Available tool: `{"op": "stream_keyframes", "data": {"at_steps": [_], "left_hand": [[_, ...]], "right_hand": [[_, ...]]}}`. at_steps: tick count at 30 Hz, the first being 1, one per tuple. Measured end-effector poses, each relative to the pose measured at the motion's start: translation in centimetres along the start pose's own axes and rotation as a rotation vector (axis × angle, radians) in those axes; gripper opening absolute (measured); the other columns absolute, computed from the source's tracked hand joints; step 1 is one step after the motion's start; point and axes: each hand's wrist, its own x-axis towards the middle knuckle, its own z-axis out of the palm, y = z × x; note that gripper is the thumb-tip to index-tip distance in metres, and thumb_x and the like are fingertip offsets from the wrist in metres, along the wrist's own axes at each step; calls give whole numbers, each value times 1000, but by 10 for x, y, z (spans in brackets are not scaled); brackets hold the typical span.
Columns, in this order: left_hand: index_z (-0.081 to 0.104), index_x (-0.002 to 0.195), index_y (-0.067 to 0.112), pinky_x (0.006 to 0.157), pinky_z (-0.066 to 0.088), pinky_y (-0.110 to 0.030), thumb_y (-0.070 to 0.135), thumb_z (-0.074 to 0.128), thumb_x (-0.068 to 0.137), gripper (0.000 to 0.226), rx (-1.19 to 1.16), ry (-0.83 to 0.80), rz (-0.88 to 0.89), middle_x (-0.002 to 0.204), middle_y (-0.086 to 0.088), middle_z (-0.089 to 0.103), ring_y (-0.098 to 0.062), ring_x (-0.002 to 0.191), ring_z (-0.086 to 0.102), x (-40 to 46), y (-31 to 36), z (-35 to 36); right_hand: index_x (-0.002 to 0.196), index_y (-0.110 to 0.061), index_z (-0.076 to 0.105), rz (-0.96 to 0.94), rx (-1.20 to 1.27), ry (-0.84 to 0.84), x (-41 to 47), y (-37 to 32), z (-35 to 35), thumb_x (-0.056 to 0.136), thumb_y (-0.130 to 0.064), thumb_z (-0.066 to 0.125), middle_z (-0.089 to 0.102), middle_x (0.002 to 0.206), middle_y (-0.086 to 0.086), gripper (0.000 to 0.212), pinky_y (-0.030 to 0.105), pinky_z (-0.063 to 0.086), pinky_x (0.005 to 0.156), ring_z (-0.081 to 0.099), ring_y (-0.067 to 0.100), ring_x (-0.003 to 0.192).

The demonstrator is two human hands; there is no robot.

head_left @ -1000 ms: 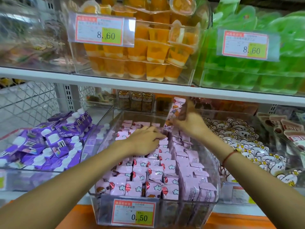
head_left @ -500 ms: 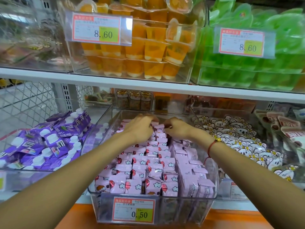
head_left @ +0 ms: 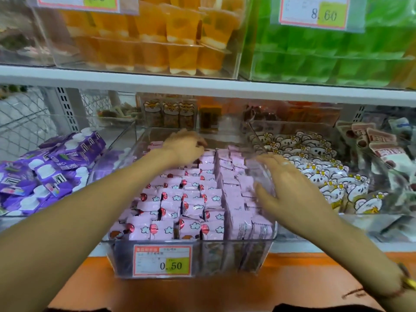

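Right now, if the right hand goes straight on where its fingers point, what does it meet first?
Likely the rear pink snack packets in the clear plastic bin: the open right hand points forward and slightly left over that bin's right side. Depth unclear; it may brush the bin's wall first.

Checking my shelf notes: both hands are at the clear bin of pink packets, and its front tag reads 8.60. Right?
Not quite. In the head view the front tag on the clear bin of pink packets reads 0.50, not 8.60. The left hand and right hand are both at that bin.
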Motion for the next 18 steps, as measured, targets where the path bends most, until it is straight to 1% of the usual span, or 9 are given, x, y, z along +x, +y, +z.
{"op": "stream_keyframes", "data": {"at_steps": [2, 3, 4, 5, 7, 9, 11, 15, 18], "left_hand": [[62, 119, 24, 87, 48, -33, 21, 41, 98, 30, -17, 12, -16, 122, -3, 63, -21, 99, 59, 10, 4, 4], [62, 119, 24, 80, 47, -29, 21, 41, 98, 29, -21, -2, -30, 120, -1, 64, -19, 92, 60, 15, 6, 6], [62, 119, 25, 77, 47, -27, 22, 41, 99, 30, -8, -28, -45, 119, 0, 64, -18, 90, 60, 20, 8, 8], [62, 120, 25, 79, 48, -28, 25, 41, 99, 30, 22, -63, -60, 120, 1, 64, -18, 93, 60, 26, 10, 10], [62, 121, 26, 89, 51, -33, 29, 46, 98, 29, 89, -126, -94, 124, 3, 62, -20, 101, 60, 34, 13, 12], [64, 119, 27, 93, 50, -35, 28, 52, 96, 26, 124, -125, -127, 125, 3, 61, -22, 108, 59, 41, 16, 14], [66, 114, 24, 92, 50, -34, 26, 56, 94, 22, 136, -65, -156, 120, 2, 63, -21, 107, 59, 43, 15, 15], [68, 105, 20, 80, 48, -30, 24, 59, 92, 16, 122, 63, -207, 113, -1, 65, -16, 94, 57, 40, 10, 18], [68, 101, 21, 89, 49, -37, 31, 56, 93, 17, -101, 263, -272, 118, 0, 60, -20, 111, 54, 35, 5, 11]], "right_hand": [[142, -22, 34, 30, 16, 12, -4, 1, 2, 92, -30, 48, 41, 140, -2, 52, 33, 41, 95, 42, 19, 126], [142, -23, 34, 33, 17, 17, -5, 2, 3, 92, -31, 47, 43, 138, -2, 52, 33, 42, 94, 42, 19, 126], [142, -24, 34, 31, 19, 24, -6, 3, 4, 92, -32, 47, 44, 137, -3, 52, 33, 41, 93, 42, 18, 125], [141, -25, 35, 29, 21, 30, -6, 4, 4, 92, -33, 47, 45, 136, -3, 51, 33, 42, 92, 42, 18, 125], [140, -28, 34, 22, 32, 48, -5, 5, 5, 92, -36, 47, 45, 135, -5, 50, 33, 42, 92, 42, 17, 125], [139, -31, 34, 16, 48, 60, -5, 6, 6, 91, -39, 48, 46, 134, -7, 51, 32, 42, 92, 42, 15, 124], [138, -31, 37, 9, 56, 69, -3, 8, 7, 90, -42, 49, 47, 132, -8, 50, 30, 40, 91, 42, 14, 123], [127, -24, 54, -2, 193, 113, -1, 10, 9, 89, -44, 49, 54, 123, -8, 43, 17, 31, 86, 45, 10, 117], [118, -24, 60, 11, 299, 189, 1, 13, 6, 88, -43, 49, 58, 112, -9, 37, 10, 31, 83, 49, 8, 110]]}}
